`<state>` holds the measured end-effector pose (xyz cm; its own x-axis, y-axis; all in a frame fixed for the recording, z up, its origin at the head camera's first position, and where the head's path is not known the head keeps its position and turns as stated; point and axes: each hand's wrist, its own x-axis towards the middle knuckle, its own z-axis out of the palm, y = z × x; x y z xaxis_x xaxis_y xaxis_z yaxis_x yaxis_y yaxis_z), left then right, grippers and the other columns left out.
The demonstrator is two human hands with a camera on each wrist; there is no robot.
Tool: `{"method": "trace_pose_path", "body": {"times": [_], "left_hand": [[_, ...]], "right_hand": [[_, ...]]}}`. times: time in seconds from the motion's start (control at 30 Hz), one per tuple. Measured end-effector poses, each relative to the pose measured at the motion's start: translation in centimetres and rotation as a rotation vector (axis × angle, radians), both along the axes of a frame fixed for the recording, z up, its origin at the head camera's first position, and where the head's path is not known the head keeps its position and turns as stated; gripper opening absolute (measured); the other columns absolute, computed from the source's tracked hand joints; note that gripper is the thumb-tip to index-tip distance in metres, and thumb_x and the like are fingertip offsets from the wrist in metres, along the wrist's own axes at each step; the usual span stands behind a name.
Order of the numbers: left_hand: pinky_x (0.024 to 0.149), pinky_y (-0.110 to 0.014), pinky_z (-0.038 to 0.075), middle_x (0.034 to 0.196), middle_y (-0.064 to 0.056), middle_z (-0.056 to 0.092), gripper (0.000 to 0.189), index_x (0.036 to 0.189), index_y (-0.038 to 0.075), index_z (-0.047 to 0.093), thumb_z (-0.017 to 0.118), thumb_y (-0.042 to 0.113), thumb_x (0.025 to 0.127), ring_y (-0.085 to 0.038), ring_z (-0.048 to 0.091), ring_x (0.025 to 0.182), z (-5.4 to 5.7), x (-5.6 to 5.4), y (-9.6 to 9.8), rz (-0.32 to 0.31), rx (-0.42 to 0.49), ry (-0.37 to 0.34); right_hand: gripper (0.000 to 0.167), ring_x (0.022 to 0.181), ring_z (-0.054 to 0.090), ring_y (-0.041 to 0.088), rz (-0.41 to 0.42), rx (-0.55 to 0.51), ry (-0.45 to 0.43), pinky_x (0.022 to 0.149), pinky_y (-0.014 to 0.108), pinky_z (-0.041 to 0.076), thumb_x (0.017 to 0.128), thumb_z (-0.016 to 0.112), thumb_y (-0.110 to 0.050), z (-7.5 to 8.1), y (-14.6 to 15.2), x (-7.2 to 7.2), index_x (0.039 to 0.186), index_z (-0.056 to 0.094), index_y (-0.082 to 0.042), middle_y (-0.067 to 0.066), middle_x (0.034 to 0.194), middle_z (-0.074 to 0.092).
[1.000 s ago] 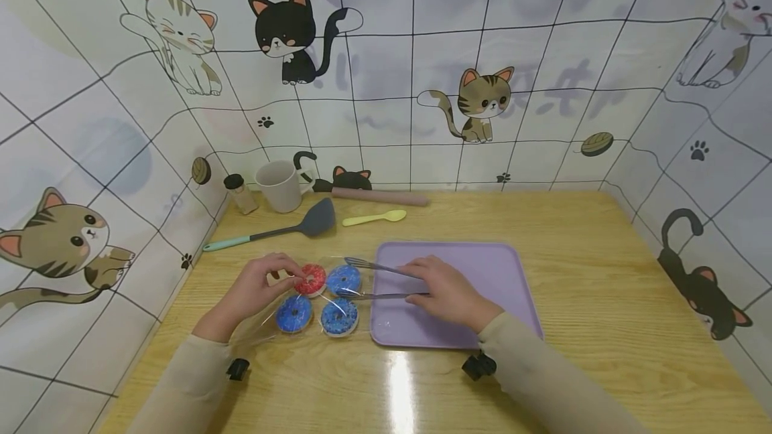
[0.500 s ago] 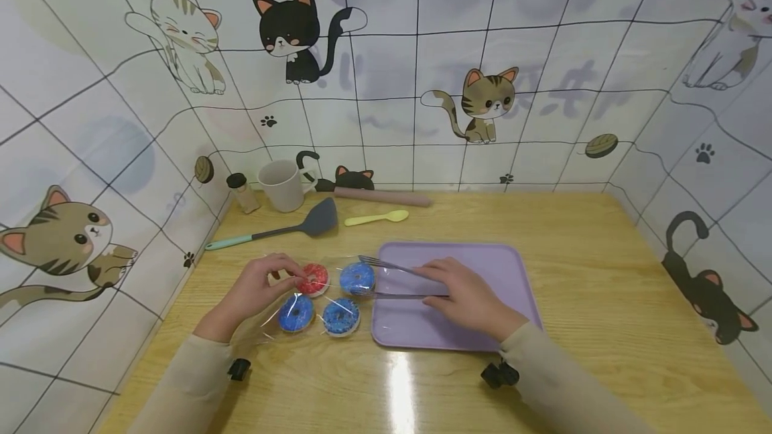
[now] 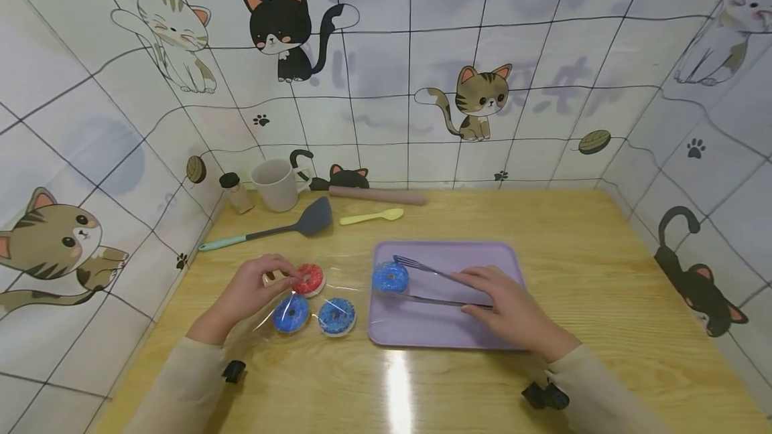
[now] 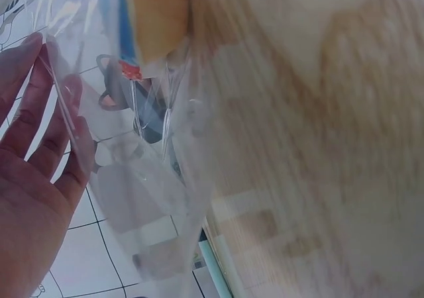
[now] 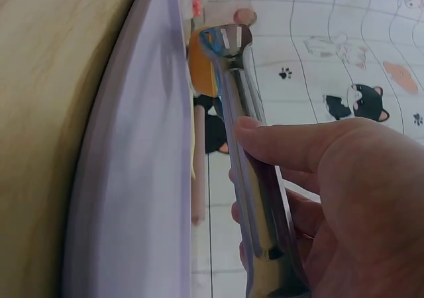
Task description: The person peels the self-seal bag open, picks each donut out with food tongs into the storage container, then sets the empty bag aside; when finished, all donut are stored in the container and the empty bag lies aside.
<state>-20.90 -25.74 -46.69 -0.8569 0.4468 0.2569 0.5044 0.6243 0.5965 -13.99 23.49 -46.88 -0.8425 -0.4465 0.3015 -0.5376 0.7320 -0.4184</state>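
My left hand (image 3: 256, 290) pinches the edge of a clear plastic bag (image 4: 132, 192) beside a red sprinkled toy donut (image 3: 315, 281). Two blue donuts, one (image 3: 283, 315) nearer the hand and one (image 3: 330, 318) to its right, lie with the red one on the plastic. In my right hand (image 3: 519, 313) are metal tongs (image 5: 252, 146), thumb on one arm and fingers behind the other. Their tips clasp another blue donut (image 3: 382, 278) over the left side of a lilac tray (image 3: 446, 332). In the right wrist view that donut's orange-brown side (image 5: 200, 66) shows.
Behind the bag lie a turner (image 3: 313, 218) with a mint handle and a yellow spoon (image 3: 370, 217). A grey mug (image 3: 276, 186), a black-capped shaker (image 3: 238, 196) and a rolling pin (image 3: 380, 196) stand or lie along the cat-patterned wall cloth (image 3: 386, 112).
My right hand has moved right, drawing the tongs and the blue donut from the other donuts to over the tray. My left hand stays by the red donut.
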Motion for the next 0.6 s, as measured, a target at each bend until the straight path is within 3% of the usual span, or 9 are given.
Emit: {"method": "trace_pose_path", "body": {"times": [0.27,0.43,0.6], "left_hand": [[0.072,-0.04,0.052,0.098,0.015,0.073,0.012,0.098,0.023,0.079,0.079,0.012,0.092,-0.006,0.062,0.091,0.4,0.0,0.4,-0.006,-0.006,-0.003],[0.073,-0.037,0.052,0.097,0.014,0.073,0.01,0.098,0.021,0.079,0.079,0.014,0.092,-0.006,0.062,0.09,0.7,0.1,0.6,-0.007,-0.009,0.003],[0.074,-0.033,0.051,0.096,0.013,0.073,0.009,0.099,0.019,0.079,0.079,0.015,0.092,-0.007,0.062,0.09,0.7,0.0,0.9,-0.009,-0.003,-0.011]], "right_hand": [[0.057,0.122,0.064,0.03,-0.131,0.001,0.022,0.092,0.053,0.054,0.088,0.084,-0.02,-0.1,5.5,1.8,0.141,0.064,-0.02,0.004,0.134,0.066],[0.06,0.119,0.064,0.034,-0.178,0.007,0.046,0.088,0.056,0.054,0.086,0.085,-0.016,0.0,8.2,2.2,0.141,0.063,-0.016,0.008,0.131,0.066],[0.058,0.12,0.059,0.041,-0.224,-0.002,0.012,0.088,0.064,0.051,0.088,0.083,-0.017,0.1,10.4,2.5,0.142,0.062,-0.014,0.015,0.131,0.065]]}}
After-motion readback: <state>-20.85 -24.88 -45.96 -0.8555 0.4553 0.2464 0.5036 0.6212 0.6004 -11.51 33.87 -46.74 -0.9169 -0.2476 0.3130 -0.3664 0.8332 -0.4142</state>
